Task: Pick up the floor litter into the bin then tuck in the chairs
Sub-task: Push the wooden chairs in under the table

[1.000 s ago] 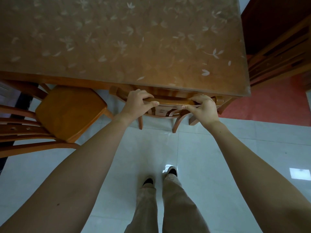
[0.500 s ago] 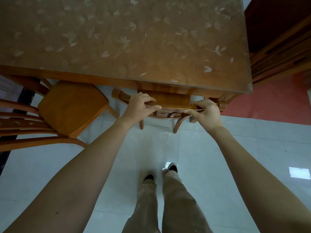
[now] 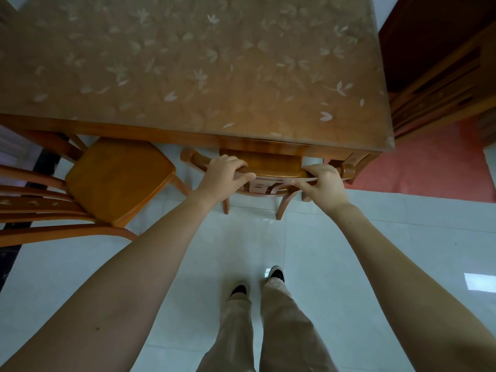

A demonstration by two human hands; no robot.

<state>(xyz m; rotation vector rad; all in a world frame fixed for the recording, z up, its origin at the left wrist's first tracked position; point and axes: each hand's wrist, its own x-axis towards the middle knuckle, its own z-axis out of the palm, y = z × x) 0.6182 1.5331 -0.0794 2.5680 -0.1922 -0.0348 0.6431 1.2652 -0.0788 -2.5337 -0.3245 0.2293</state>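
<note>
Change: more of the chair [image 3: 271, 163] seat shows past the table [image 3: 188, 63] near edge than a second ago.
Left hand [image 3: 220, 178]: curled over the rail [image 3: 279, 173], left part.
Right hand [image 3: 324, 183]: gripping the rail's right part.
Chair: at the table's near right corner, seat mostly under.
Around: second chair [image 3: 115, 181] left, pulled out, angled; red mat [image 3: 429, 167] and dark cabinet [image 3: 442, 63] right.

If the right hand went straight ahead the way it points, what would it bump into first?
The right hand grips the chair's top rail; past that, probably the table's wooden edge, though depth is unclear.
</note>
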